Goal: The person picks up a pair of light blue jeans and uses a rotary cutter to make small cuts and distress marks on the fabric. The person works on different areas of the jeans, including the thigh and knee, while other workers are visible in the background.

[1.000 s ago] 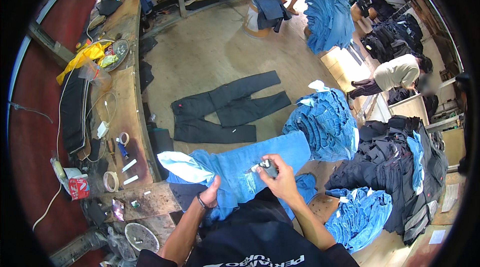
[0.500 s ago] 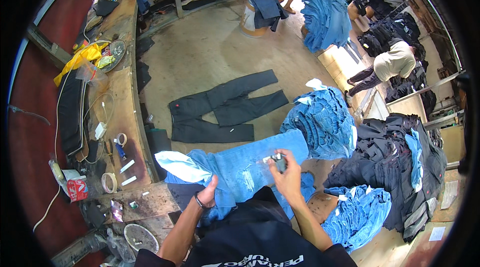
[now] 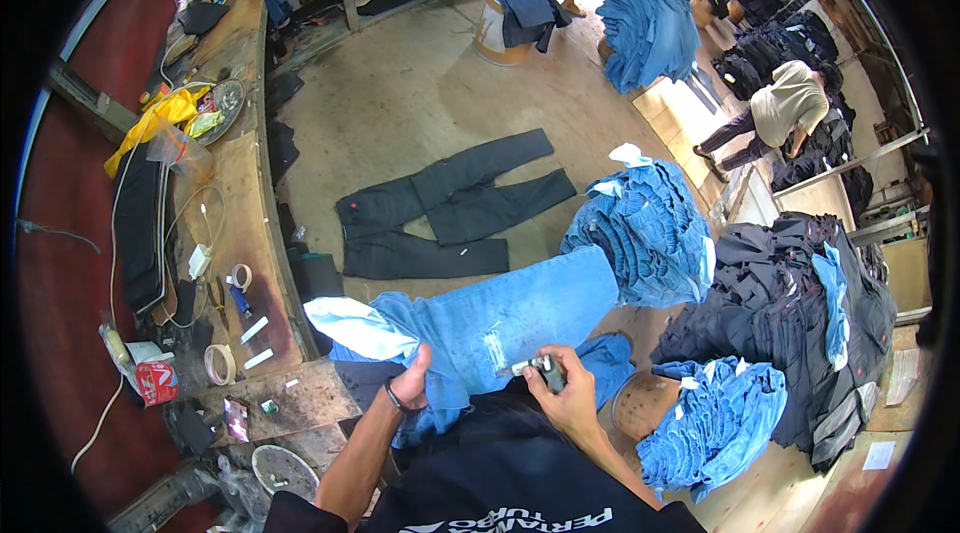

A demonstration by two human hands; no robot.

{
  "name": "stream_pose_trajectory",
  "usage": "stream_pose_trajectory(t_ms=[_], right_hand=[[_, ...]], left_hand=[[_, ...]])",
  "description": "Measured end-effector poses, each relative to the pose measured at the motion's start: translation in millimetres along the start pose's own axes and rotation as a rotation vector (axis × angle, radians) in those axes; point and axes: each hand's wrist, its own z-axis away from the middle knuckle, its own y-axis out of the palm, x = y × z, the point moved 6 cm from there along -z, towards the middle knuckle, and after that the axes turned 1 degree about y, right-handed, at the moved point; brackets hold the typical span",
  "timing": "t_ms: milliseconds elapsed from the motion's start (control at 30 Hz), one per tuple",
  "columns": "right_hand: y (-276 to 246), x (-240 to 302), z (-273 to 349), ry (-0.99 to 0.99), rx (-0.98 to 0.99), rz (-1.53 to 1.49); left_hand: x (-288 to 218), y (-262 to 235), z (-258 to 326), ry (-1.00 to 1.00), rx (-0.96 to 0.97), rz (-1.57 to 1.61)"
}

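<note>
A pair of light blue jeans (image 3: 545, 298) lies stretched out in front of me, its white lining (image 3: 355, 326) showing at the left end. A frayed, whitish worn patch (image 3: 493, 350) marks the leg near its middle. At the near left edge, my left hand (image 3: 410, 388) grips the denim, thumb up and its other fingers mostly hidden. My right hand (image 3: 563, 391) is closed around a small dark hand tool (image 3: 547, 369). The tool's pale tip points left, close to the lower right of the worn patch; whether it touches the cloth I cannot tell.
Dark trousers (image 3: 450, 203) lie flat on the floor ahead. Piles of blue jeans (image 3: 645, 233) and dark garments (image 3: 780, 313) stand to the right. A workbench (image 3: 235, 203) with tape rolls (image 3: 219, 364) and cables runs along the left. One person (image 3: 785, 113) bends over farther right.
My right hand has moved down toward me, bringing the tool from beyond the worn patch to its near right side. My left hand stays on the jeans. The view has shifted slightly.
</note>
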Motion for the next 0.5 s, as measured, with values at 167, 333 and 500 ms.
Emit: stream_pose_trajectory(t_ms=[167, 333, 500], right_hand=[[2, -3, 1, 0.024, -0.006, 0.041], [-16, -10, -1, 0.054, -0.166, -0.082], [-7, -12, 6, 0.043, -0.117, -0.118]], left_hand=[[0, -1, 1, -0.009, -0.013, -0.001], [5, 2, 1, -0.022, -0.042, -0.013], [9, 7, 1, -0.014, -0.044, 0.069]])
